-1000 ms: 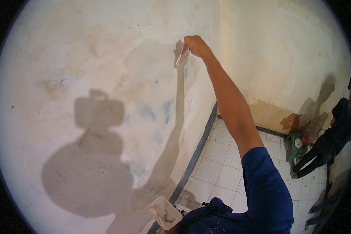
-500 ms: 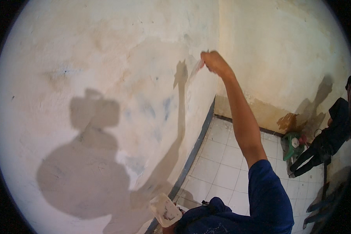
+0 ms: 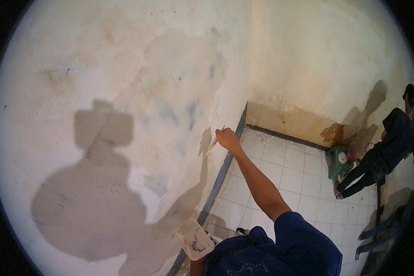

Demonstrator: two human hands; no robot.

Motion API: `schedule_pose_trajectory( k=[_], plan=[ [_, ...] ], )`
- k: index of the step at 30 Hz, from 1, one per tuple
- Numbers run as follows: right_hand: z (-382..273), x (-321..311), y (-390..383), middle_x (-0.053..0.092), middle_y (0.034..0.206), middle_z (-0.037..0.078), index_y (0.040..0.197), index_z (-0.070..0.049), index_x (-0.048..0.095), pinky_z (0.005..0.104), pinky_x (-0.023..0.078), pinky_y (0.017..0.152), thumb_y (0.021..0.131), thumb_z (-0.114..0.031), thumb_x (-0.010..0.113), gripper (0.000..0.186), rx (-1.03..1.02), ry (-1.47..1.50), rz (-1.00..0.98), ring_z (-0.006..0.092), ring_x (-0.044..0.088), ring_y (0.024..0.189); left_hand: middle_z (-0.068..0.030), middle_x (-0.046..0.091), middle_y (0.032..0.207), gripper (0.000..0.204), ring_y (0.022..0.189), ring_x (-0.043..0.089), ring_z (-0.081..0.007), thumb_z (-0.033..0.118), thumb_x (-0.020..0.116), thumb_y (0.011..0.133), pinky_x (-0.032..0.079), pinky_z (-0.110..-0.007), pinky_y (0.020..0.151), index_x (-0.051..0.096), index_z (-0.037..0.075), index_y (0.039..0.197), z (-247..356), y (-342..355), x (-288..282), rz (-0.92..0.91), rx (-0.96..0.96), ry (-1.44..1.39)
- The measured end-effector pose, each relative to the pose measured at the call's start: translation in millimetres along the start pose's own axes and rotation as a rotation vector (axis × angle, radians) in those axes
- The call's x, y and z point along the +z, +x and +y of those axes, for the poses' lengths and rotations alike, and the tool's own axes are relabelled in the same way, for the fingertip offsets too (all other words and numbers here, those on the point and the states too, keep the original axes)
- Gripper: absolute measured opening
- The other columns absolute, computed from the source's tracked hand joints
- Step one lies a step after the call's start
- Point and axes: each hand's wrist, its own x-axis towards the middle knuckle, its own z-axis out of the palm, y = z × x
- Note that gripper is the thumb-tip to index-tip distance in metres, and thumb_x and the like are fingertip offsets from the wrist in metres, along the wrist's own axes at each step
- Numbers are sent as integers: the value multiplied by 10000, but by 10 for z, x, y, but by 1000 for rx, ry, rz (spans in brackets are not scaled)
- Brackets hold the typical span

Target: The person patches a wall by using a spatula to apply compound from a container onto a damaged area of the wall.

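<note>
Putty knife (image 3: 213, 146) pinched in our right hand (image 3: 226, 138), blade below the fingertips; we keep it flat against the wall (image 3: 124, 69), left hand (image 3: 198, 263) gripping the tray (image 3: 194, 238).

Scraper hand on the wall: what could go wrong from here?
The right hand presses a small scraper to the patchy wall at full arm's reach, so it might slip or gouge. The left hand holds a white tub tilted; its contents might spill onto the tiled floor.
</note>
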Motion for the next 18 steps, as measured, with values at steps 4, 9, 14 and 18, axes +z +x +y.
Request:
schedule_pose_trajectory(
  k=[4, 9, 14, 18],
  plan=[
    [-19, 179, -64, 598, 1096, 338, 1018, 124, 606, 489, 442, 941, 821, -400, 469, 576, 23, 45, -4, 469, 575, 1068, -137, 544, 1235, 647, 1100, 549, -283, 472, 589, 830, 461, -490, 894, 420, 106, 1335, -29, -7, -25, -14, -20, 7],
    [-52, 273, -97, 606, 1075, 337, 996, 117, 614, 487, 450, 929, 820, -396, 471, 561, 35, 59, 7, 466, 585, 1050, -132, 546, 1234, 649, 1100, 549, -279, 470, 591, 828, 461, -488, 897, 418, 105, 1337, -39, -19, -61, -18, -28, 14],
    [-107, 261, -165, 624, 1030, 334, 957, 103, 632, 488, 458, 909, 817, -402, 478, 546, 23, 103, 44, 464, 599, 1025, -128, 549, 1232, 652, 1101, 550, -276, 467, 594, 826, 460, -485, 900, 416, 104, 1338, -41, -29, -72, -20, -30, 14],
    [-182, 242, -180, 624, 1040, 327, 968, 96, 635, 489, 458, 905, 825, -403, 471, 544, 21, 111, 36, 461, 600, 1025, -124, 551, 1232, 654, 1101, 550, -273, 465, 596, 825, 460, -483, 902, 415, 104, 1339, -22, -26, -97, -23, -26, 25]
  ],
)
